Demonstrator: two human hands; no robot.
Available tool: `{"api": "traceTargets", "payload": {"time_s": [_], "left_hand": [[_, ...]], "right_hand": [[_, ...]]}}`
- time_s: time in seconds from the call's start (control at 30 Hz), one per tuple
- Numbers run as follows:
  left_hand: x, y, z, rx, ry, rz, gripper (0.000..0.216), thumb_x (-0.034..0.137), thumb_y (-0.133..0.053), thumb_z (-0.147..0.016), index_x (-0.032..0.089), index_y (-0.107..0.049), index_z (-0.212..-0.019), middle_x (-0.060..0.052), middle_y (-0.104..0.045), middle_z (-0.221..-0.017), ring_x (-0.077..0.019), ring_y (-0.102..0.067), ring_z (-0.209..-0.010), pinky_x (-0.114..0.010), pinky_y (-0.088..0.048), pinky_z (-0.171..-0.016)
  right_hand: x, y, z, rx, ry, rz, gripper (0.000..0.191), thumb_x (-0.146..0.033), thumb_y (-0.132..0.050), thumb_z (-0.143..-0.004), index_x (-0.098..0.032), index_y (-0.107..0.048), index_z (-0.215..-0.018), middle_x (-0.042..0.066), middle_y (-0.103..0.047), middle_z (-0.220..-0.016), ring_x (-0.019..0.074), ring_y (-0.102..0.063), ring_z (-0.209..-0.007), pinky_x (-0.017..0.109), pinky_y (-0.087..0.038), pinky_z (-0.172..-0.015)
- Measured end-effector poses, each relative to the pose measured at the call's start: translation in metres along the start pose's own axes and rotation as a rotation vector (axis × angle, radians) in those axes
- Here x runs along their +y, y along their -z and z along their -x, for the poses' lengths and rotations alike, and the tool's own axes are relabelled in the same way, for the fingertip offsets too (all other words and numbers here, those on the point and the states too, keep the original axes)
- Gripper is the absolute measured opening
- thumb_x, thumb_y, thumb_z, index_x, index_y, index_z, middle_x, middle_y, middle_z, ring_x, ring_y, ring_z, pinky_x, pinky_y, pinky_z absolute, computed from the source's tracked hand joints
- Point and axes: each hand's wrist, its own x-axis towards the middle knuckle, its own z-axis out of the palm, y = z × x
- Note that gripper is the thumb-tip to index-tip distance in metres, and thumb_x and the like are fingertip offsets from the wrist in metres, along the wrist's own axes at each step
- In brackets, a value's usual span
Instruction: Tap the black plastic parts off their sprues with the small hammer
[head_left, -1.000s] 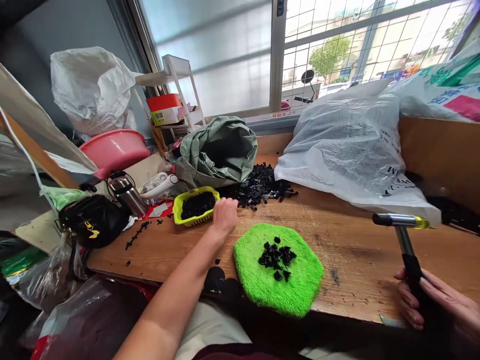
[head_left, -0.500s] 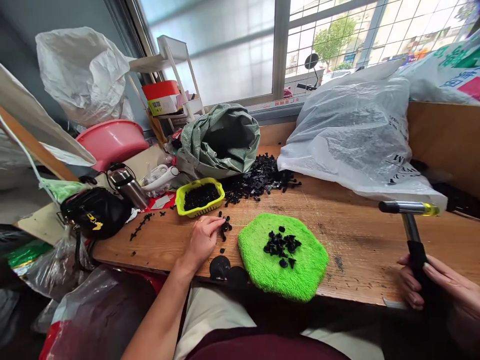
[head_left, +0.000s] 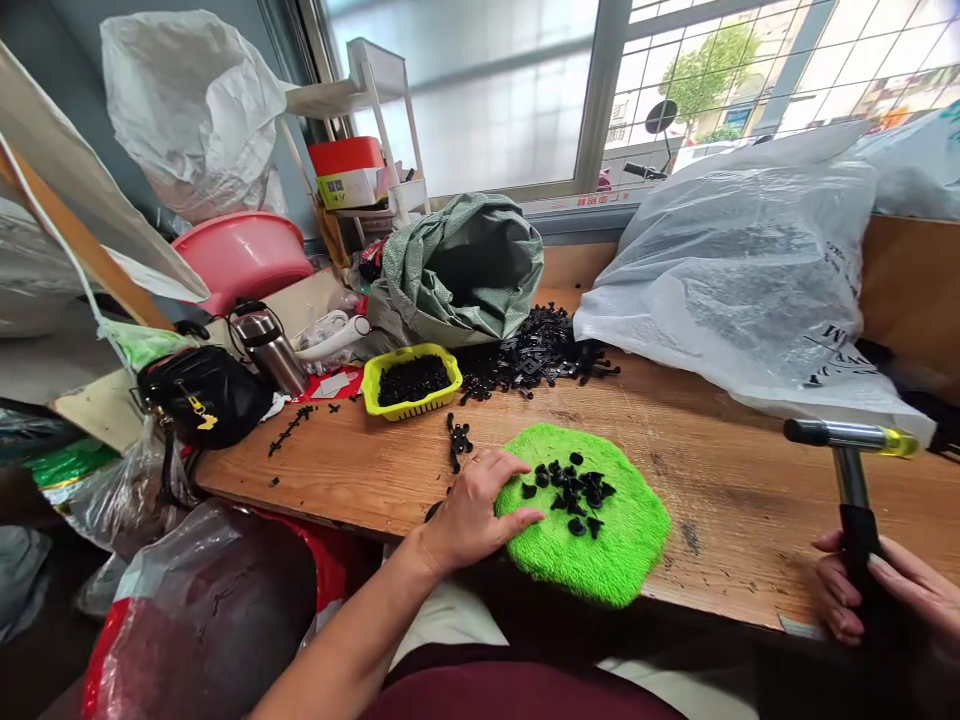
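- Black pieces (head_left: 574,488) are gathered loosely on the green pad (head_left: 600,573); a few are now seen at their left, where bare fabric was shown half a second ago.
- The left hand (head_left: 472,510) has been brought from the black clump (head_left: 459,438) to the pad's left edge; its grip is spread, with nothing seen between thumb and fingers.
- By that shift, the work is judged to be centred on the pad (the clump has been left on the tabletop (head_left: 742,490)).
- The hammer (head_left: 861,530) is clamped in the right hand's (head_left: 911,590) grip, head uppermost.
- Farther off, a filled yellow basket (head_left: 414,408) and a dark heap (head_left: 544,348) are seen.
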Motion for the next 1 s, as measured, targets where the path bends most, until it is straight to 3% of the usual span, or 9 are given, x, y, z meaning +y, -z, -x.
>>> {"api": "traceTargets", "payload": {"time_s": [0.13,0.3,0.47,0.63,0.87,1.0], "left_hand": [[0.005,-0.001,-0.001,0.023,0.039,0.013,0.033,0.036,-0.064,-0.079,0.017,-0.057,-0.105,-0.009,-0.062,-0.100,-0.0207,-0.056,-0.096,-0.035,-0.046,-0.086],[0.013,-0.006,-0.002,0.035,0.017,0.004,0.010,0.019,-0.058,-0.083,0.017,-0.065,-0.089,-0.006,-0.063,-0.090,-0.0170,-0.059,-0.086,-0.031,-0.049,-0.080],[0.014,-0.009,0.000,0.112,-0.040,0.025,0.016,0.012,-0.052,-0.084,0.017,-0.067,-0.082,-0.006,-0.065,-0.088,-0.0138,-0.062,-0.082,-0.025,-0.050,-0.073],[0.014,-0.008,0.010,0.130,-0.065,-0.038,0.012,0.015,-0.054,-0.083,0.019,-0.066,-0.081,-0.005,-0.068,-0.088,-0.0154,-0.063,-0.082,-0.029,-0.049,-0.075],[0.024,-0.007,-0.009,0.245,0.230,-0.041,0.010,0.026,-0.058,-0.081,0.018,-0.056,-0.074,-0.003,-0.062,-0.076,-0.0165,-0.057,-0.075,-0.031,-0.045,-0.070],[0.028,-0.016,-0.028,0.124,0.288,-0.176,0.007,0.022,-0.061,-0.076,0.019,-0.056,-0.071,-0.004,-0.061,-0.078,-0.0191,-0.056,-0.078,-0.033,-0.042,-0.072]], "right_hand": [[0.001,0.000,0.002,-0.009,-0.002,-0.020,0.035,-0.049,-0.074,-0.059,-0.026,-0.061,-0.082,-0.002,-0.045,-0.056,0.0127,-0.042,-0.041,0.023,-0.036,-0.034],[-0.001,-0.001,0.006,0.009,0.025,-0.023,0.039,-0.050,-0.075,-0.057,-0.025,-0.061,-0.082,-0.003,-0.044,-0.054,0.0126,-0.043,-0.040,0.023,-0.037,-0.034],[-0.002,-0.004,0.007,0.013,0.008,-0.029,0.037,-0.049,-0.074,-0.059,-0.025,-0.061,-0.084,-0.002,-0.047,-0.055,0.0134,-0.043,-0.042,0.023,-0.037,-0.035],[-0.003,-0.004,0.007,0.022,0.000,-0.028,0.039,-0.049,-0.076,-0.056,-0.026,-0.062,-0.084,-0.001,-0.047,-0.055,0.0146,-0.042,-0.044,0.025,-0.037,-0.035],[-0.004,-0.003,0.006,0.032,-0.012,-0.023,0.041,-0.051,-0.076,-0.055,-0.025,-0.062,-0.083,-0.001,-0.047,-0.054,0.0147,-0.043,-0.043,0.025,-0.037,-0.035],[-0.003,-0.005,0.006,0.041,-0.009,-0.028,0.043,-0.052,-0.077,-0.053,-0.025,-0.062,-0.084,-0.001,-0.047,-0.055,0.0148,-0.042,-0.042,0.025,-0.035,-0.033]]}}
